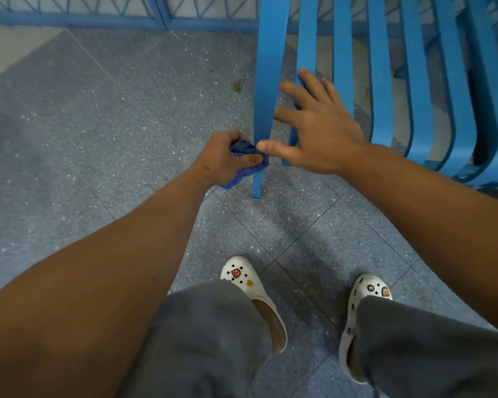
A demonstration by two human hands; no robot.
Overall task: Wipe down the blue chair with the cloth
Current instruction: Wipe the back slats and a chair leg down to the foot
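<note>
There is one blue chair, and at least seven of its slats are in view. One dark blue cloth is bunched in the left hand. Two hands show, the right hand included. Two white clogs appear: one and another. Two grey trouser legs show.

Bare forearms, loose grey trousers, white perforated clogs with small coloured charms.

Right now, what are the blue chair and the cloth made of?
The blue chair looks like painted metal: thin, smooth, evenly bent slats with a soft sheen. The cloth, gripped in the left hand, is soft dark-blue fabric, bunched and wrinkled.
</note>
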